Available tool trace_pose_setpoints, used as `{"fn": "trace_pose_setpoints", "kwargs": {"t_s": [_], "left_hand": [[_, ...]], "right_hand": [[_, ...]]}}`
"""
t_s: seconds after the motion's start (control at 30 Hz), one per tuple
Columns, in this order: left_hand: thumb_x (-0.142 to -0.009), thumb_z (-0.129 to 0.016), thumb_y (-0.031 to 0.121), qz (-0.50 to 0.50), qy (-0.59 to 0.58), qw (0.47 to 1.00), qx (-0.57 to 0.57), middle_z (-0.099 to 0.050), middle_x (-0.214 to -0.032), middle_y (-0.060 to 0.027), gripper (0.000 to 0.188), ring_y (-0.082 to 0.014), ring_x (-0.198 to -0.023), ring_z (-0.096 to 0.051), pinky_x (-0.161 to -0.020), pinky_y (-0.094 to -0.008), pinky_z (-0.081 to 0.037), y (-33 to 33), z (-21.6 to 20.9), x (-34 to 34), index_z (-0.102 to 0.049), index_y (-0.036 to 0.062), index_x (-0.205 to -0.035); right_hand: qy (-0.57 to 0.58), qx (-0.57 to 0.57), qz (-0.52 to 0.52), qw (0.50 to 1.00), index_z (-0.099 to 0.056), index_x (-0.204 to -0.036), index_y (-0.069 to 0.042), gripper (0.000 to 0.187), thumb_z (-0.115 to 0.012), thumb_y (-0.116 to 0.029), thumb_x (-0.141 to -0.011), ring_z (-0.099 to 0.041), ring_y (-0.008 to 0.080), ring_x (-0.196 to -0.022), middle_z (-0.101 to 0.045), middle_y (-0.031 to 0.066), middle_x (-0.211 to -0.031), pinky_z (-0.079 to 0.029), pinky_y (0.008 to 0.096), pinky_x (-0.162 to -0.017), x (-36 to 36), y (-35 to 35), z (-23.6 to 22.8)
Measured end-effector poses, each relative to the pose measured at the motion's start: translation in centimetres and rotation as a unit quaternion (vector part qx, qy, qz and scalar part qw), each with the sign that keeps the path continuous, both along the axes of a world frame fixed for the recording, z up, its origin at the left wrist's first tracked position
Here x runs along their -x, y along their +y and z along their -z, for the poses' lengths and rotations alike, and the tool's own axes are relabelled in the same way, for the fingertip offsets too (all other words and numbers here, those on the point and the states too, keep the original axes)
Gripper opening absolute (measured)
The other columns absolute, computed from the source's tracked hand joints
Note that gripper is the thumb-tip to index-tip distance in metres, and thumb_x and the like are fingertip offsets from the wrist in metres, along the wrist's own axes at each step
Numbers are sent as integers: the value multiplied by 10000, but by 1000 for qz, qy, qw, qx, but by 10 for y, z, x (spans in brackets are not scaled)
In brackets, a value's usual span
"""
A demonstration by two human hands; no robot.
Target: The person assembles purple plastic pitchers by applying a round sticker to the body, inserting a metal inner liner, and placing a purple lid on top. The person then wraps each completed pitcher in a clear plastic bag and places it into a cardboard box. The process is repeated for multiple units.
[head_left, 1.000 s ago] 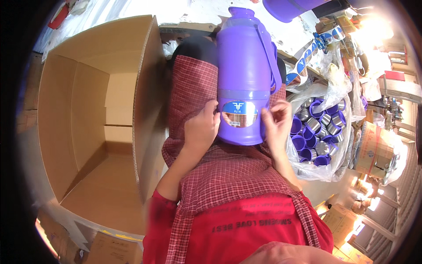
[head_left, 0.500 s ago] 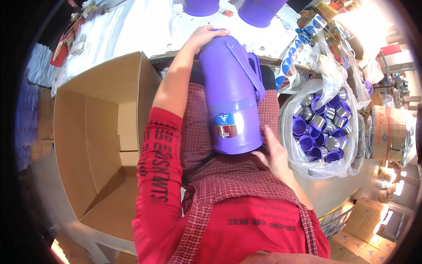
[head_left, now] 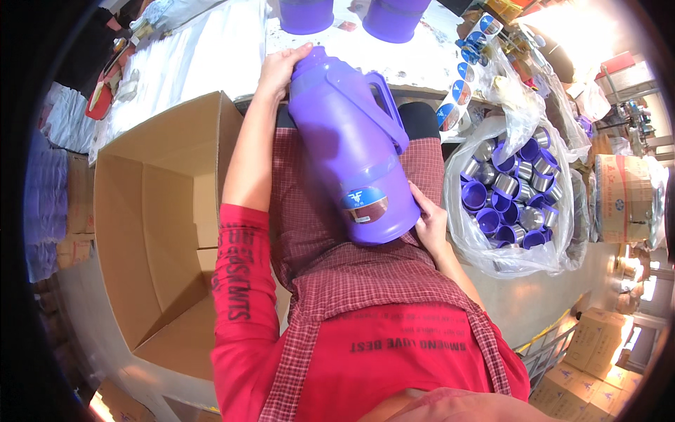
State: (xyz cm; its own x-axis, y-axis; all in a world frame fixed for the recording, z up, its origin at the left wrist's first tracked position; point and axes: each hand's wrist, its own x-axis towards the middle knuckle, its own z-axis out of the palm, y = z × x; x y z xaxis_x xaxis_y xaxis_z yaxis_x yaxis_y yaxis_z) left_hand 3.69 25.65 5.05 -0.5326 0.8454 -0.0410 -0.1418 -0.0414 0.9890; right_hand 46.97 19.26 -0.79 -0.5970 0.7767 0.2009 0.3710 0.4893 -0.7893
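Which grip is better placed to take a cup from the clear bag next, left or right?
Right, most likely. The right grip is by the base of the purple flask, near the clear bag. The left grip is up at the flask's top end, farther from the bag.

Bright light (head_left: 587,35) glares beyond a white table (head_left: 411,67).

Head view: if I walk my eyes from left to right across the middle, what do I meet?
Open box → purple flask → clear bag of cups → red-marked box.
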Motion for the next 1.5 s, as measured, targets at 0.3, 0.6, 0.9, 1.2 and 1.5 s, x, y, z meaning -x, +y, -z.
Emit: {"fn": "trace_pose_setpoints", "kwargs": {"t_s": [0.3, 0.6, 0.9, 1.2, 1.5], "left_hand": [[-841, -745, 310, -4, 28, 999, 17, -646, -723, -22, 296, -80, -582, -546, -509, -215, -420, -9, -3, 6, -677, 23, -811], [-968, -525, 437, 247, -138, 958, -55, -578, -1207, -107, 514, -196, -1125, -552, -970, -354, -459, 6, 5, -25, -480, 60, -1314], [-980, -464, 476, 203, 62, 974, 81, -600, -1168, -81, 500, -181, -1065, -561, -926, -293, -434, 28, -11, -42, -555, 73, -1263], [-942, -404, 633, 257, -158, 953, -38, -347, -1469, -220, 773, -334, -1334, -382, -1095, -459, -336, 55, -17, -67, -323, 63, -1457], [-899, -515, 618, 174, -127, 974, -74, -306, -1492, -170, 916, -310, -1304, -398, -1057, -439, -360, 32, -46, -64, -58, 173, -1557]], "right_hand": [[105, 170, -10, 980, -592, -1281, -18, 495, -651, 68, -797, -611, 207, -1147, -625, 134, -1270, -484, 312, -982, 7, 5, -1], [-12, -18, 137, 990, -630, -1197, -40, 395, -713, -113, -818, -685, 243, -953, -688, 134, -1106, -540, 356, -823, -100, 76, -11], [-512, 155, 416, 736, -697, -1074, -69, 281, -571, -224, -877, -643, 353, -1078, -666, 190, -1145, -519, 465, -904, -240, 219, 179], [30, -186, 210, 959, -586, -1316, -135, 631, -565, 147, -752, -540, 313, -1242, -448, 179, -1451, -490, 322, -965, 16, 261, -73], [138, 0, -270, 953, -521, -1375, -119, 577, -627, -83, -809, -427, 322, -1346, -367, 206, -1497, -422, 363, -1031, 171, 217, -146]]}}
